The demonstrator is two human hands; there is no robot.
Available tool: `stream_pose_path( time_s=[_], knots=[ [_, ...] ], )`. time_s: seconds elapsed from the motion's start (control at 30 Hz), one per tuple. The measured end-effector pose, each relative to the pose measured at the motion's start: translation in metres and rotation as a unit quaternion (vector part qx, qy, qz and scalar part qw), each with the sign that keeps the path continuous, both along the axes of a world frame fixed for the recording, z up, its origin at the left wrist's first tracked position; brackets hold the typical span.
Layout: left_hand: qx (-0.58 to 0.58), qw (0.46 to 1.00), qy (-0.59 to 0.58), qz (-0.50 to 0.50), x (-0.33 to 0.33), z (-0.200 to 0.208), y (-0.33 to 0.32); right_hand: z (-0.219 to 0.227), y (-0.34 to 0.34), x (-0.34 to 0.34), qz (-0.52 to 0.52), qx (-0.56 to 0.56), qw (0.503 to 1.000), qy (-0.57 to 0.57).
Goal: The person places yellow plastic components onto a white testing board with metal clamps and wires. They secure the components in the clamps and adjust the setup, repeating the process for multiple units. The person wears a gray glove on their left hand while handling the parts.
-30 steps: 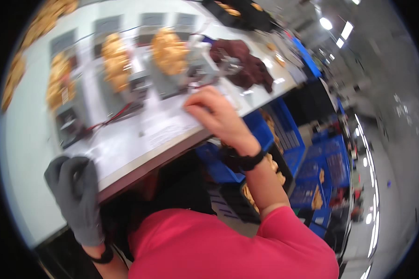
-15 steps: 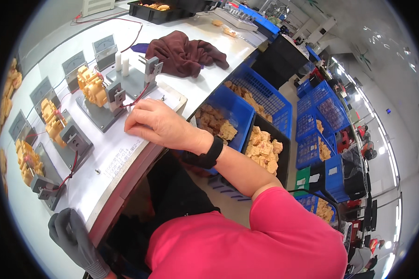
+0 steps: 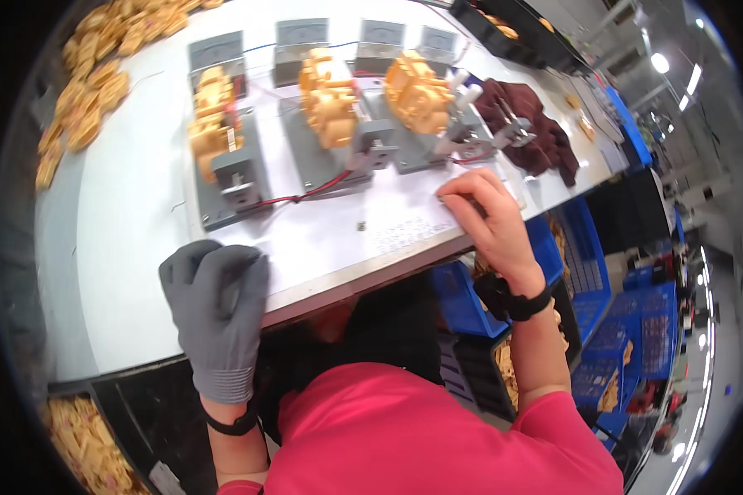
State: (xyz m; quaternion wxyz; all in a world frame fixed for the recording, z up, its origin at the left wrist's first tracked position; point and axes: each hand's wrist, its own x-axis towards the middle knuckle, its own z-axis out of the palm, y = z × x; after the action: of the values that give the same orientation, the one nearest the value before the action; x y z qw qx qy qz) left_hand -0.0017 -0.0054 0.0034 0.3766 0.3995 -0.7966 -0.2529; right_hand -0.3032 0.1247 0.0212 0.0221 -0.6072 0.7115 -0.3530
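Note:
My left hand, in a grey glove, is raised at the table's front edge near the leftmost test fixture. Its fingers are curled in, and whatever they may hold is hidden. Bare and with a black band at the wrist, my right hand rests by the front edge, thumb and fingertips drawn together; I cannot make out anything between them. Before my hands stand three grey fixtures, each bearing a yellow plastic gear-like assembly: a left one, a middle one and a right one. Red wires run to their grey clamp blocks.
Several meters line up behind the fixtures. Yellow parts are piled at the table's far left. A brown cloth lies right of the fixtures, a black tray beyond it. Blue crates stand below on the right.
The view has swung left, bringing the piled yellow parts into sight. My left hand has risen to the table edge and curled its fingers. My right hand keeps its bent pose there.

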Motion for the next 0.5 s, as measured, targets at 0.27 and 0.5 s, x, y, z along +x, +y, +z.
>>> stream_pose_path(
  time_s=[0.27, 0.5],
  knots=[
    [-0.036, 0.999, 0.023, 0.018, -0.002, -0.006, -0.002, 0.004, -0.004, 0.004, -0.03, 0.024, 0.999, -0.025],
    [-0.061, 0.998, 0.028, 0.005, -0.003, -0.006, -0.003, 0.008, 0.0, 0.024, -0.035, -0.065, 0.996, 0.043]
  ],
)
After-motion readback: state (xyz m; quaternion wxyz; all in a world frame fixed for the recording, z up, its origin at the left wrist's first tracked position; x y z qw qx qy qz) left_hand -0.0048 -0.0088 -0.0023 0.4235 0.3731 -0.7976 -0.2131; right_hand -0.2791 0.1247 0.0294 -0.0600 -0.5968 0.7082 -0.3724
